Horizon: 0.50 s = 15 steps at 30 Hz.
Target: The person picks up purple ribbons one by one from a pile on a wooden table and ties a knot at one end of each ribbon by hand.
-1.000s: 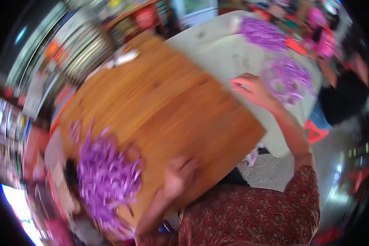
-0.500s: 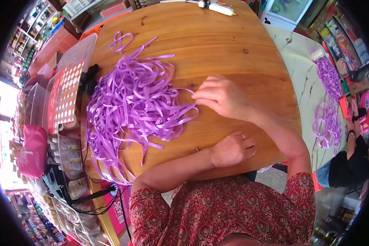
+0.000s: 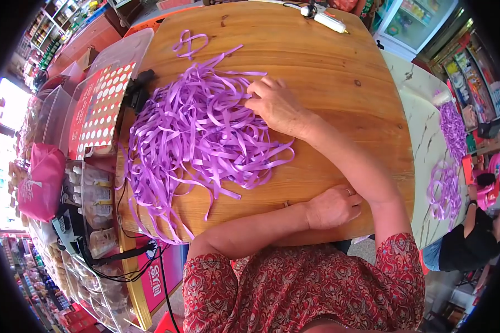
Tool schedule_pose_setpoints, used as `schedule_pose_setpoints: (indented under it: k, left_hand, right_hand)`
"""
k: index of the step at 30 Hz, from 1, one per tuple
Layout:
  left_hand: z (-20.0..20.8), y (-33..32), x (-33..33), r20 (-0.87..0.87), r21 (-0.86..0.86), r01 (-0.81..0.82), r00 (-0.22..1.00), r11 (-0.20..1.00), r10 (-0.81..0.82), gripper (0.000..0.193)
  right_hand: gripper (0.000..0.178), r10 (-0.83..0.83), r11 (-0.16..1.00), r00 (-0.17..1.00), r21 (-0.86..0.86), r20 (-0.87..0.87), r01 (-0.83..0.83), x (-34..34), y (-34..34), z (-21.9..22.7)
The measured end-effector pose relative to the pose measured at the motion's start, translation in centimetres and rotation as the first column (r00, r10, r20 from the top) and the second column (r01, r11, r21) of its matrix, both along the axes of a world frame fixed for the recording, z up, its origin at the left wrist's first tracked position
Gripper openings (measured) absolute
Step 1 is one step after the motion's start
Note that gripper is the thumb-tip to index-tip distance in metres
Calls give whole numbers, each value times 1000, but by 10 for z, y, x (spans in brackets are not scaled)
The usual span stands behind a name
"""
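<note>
A big loose heap of purple ribbon (image 3: pixel 200 127) lies on the left part of the wooden table (image 3: pixel 328 72). My right hand (image 3: pixel 275 105) is at the heap's upper right edge, its fingers bent and the fingertips pinched together on a ribbon. Near the table's front edge rests my left hand (image 3: pixel 333 208), the forearm lying across in front of me. Its fingers are curled in, a ring on one of them; whatever they may hold is hidden. One looped ribbon piece (image 3: pixel 190 44) lies apart beyond the heap.
A white glue gun (image 3: pixel 330 22) lies at the far edge. Left of the heap stand a dotted red box (image 3: pixel 103 105), a black device (image 3: pixel 139 91) and a pink bag (image 3: pixel 41 180). On the right, a marble-patterned table (image 3: pixel 414 111) bears more purple ribbon (image 3: pixel 444 188); a person (image 3: pixel 466 244) is beside it.
My right hand has moved left and away from me, from a ribbon loop at the heap's right side to its upper right edge. The whole view has shifted a little; my left hand stays curled.
</note>
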State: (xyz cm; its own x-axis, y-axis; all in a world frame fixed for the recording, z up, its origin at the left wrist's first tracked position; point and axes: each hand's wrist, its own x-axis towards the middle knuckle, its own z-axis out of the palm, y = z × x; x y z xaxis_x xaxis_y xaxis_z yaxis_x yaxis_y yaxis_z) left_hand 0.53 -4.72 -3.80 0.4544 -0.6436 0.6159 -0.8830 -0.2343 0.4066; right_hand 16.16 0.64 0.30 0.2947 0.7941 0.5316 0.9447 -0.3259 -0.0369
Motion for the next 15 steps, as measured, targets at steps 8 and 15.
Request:
schedule_pose_setpoints:
  k: [8,15]
  left_hand:
    - [1,-1,0,-46,44,19,999,999,-17,14]
    - [5,2,-1,-81,-7,18,997,1000,-19,12]
  right_hand:
    - [7,180,962,935,254,-306,-103,13,-31,34]
    - [14,310,857,681,505,-663,102,-11,-97,91]
